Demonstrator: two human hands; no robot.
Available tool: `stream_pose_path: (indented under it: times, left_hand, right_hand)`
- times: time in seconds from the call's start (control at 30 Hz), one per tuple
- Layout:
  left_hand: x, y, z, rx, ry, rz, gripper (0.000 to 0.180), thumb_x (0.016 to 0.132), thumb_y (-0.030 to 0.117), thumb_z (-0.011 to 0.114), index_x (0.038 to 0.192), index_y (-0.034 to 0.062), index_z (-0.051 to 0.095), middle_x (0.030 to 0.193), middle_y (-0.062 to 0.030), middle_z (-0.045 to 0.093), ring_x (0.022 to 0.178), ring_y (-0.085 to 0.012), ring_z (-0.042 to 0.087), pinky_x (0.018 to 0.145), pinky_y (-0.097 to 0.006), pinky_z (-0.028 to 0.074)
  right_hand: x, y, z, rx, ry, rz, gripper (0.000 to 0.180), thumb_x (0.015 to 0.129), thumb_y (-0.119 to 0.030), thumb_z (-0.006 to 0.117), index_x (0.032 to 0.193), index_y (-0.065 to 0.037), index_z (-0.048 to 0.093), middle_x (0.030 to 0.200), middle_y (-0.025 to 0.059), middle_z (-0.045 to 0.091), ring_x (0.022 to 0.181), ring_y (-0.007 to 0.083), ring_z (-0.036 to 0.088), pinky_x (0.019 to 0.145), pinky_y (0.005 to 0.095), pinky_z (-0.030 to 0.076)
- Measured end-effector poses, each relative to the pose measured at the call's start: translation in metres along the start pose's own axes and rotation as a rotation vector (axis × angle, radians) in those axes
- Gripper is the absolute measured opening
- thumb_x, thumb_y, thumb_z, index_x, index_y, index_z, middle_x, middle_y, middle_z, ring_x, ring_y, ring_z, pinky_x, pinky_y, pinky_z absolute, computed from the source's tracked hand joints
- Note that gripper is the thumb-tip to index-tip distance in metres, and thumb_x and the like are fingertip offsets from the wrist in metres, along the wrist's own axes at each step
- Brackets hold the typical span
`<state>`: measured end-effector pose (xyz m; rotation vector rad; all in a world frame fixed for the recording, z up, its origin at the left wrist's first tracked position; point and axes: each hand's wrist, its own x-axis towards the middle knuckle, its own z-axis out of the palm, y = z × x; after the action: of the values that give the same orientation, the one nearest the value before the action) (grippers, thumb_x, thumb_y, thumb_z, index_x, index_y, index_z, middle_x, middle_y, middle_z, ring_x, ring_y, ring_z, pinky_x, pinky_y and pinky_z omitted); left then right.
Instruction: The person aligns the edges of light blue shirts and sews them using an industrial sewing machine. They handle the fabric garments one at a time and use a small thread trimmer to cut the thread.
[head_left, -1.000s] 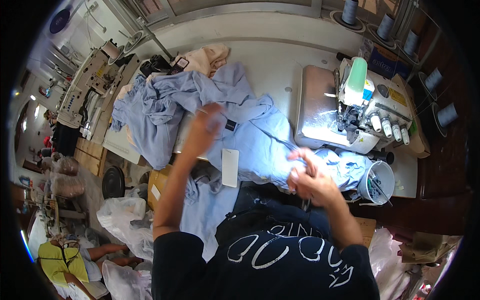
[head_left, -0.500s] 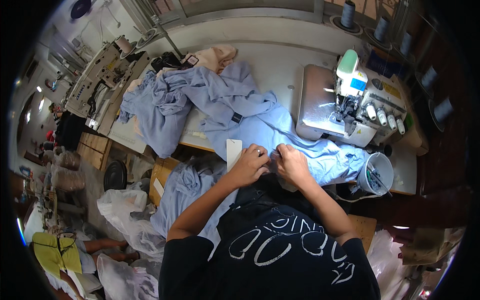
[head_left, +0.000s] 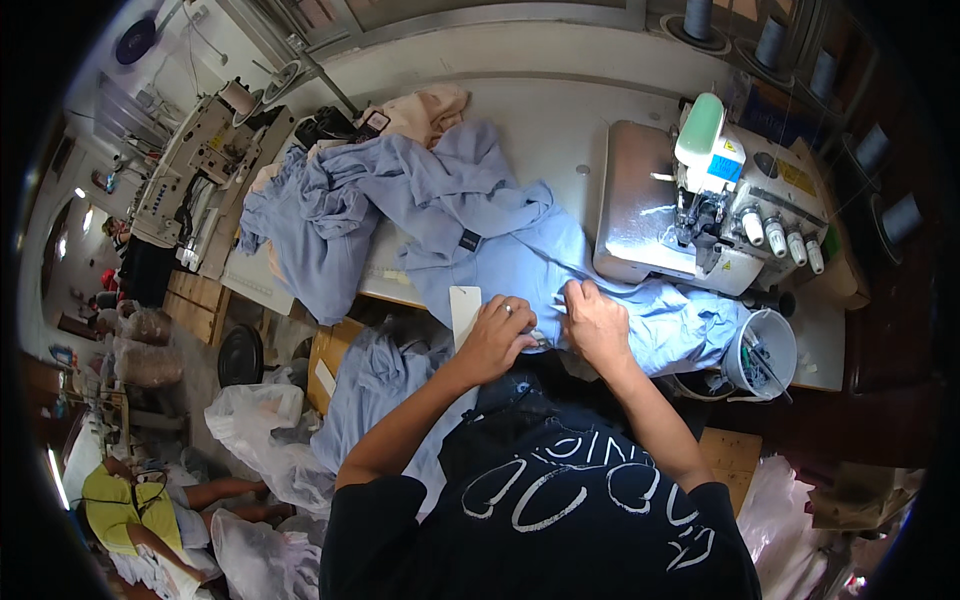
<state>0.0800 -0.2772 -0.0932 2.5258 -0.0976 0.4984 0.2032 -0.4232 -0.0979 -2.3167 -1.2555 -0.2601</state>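
Observation:
A light blue garment [head_left: 490,262] with a small dark label lies across the table and hangs over its front edge. At that edge my left hand [head_left: 497,338], a ring on one finger, is closed on the garment's hem, with a white card tag [head_left: 465,312] beside it. A hand's width to the right, my right hand [head_left: 598,325] is closed in a pinch over the same cloth. A small thin thing shows at its fingertips, too small to name. On the right the cloth reaches a grey bucket [head_left: 768,350] holding scraps and a thin tool.
An overlock sewing machine [head_left: 715,200] with a lit lamp stands at the right, thread cones [head_left: 770,45] behind it. More blue cloth [head_left: 320,215] is heaped at the left, near another sewing machine [head_left: 195,165]. Plastic bags [head_left: 262,430] lie below. A person in yellow [head_left: 130,510] is at lower left.
My right hand has moved a little to the right, away from my left hand, and the gap between them is wider. My left hand stays by the hem. The whole view has shifted slightly.

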Motion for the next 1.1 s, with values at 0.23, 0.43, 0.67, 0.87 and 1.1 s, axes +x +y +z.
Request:
stream_pose_path:
  times: [0.23,0.43,0.67,0.87,1.1]
  left_hand:
    - [0.018,-0.002,0.0,0.043,-0.095,-0.071,0.015,0.075,0.013,0.063,0.086,0.0084,0.055,0.096,-0.0069,0.052,0.094,-0.0268,0.046,0.08,-0.038,0.034]
    - [0.026,0.0,0.002,0.096,-0.17,-0.127,0.01,0.076,0.012,0.061,0.082,0.0101,0.054,0.095,-0.0041,0.052,0.094,-0.0246,0.045,0.079,-0.038,0.031]
    - [0.014,0.0,0.003,0.016,-0.078,-0.115,0.009,0.075,0.005,0.059,0.078,0.0075,0.051,0.091,-0.0042,0.054,0.094,-0.0245,0.047,0.081,-0.038,0.032]
    - [0.005,0.002,-0.036,-0.391,-0.278,-0.228,0.009,0.078,0.003,0.056,0.078,0.0021,0.047,0.09,-0.0093,0.053,0.087,-0.0258,0.048,0.081,-0.033,0.037]
    - [-0.038,-0.083,-0.132,-0.115,0.094,-0.593,0.005,0.082,0.002,0.053,0.082,0.0003,0.048,0.075,-0.0054,0.047,0.075,-0.0104,0.046,0.066,-0.028,0.039]
  right_hand:
    - [0.01,0.009,0.002,-0.016,0.002,0.031,0.016,0.073,-0.011,0.058,0.086,-0.007,0.048,0.071,0.0125,0.056,0.058,0.0294,0.062,0.049,0.0412,0.05]
    - [0.01,0.009,-0.003,0.029,0.017,0.03,0.016,0.075,-0.013,0.058,0.085,-0.007,0.048,0.07,0.012,0.056,0.057,0.0281,0.062,0.049,0.0404,0.05]
    - [0.008,0.007,0.0,0.028,0.003,0.042,0.015,0.074,-0.012,0.058,0.085,-0.007,0.049,0.071,0.0115,0.056,0.058,0.0282,0.062,0.05,0.0402,0.05]
    - [0.008,0.011,0.002,-0.001,0.005,0.029,0.018,0.072,-0.012,0.059,0.085,-0.007,0.049,0.071,0.0107,0.055,0.059,0.0281,0.061,0.05,0.0403,0.049]
    - [0.01,0.01,-0.002,-0.008,0.014,0.046,0.019,0.07,-0.012,0.06,0.084,-0.008,0.048,0.072,0.0115,0.055,0.058,0.0293,0.06,0.05,0.0398,0.049]
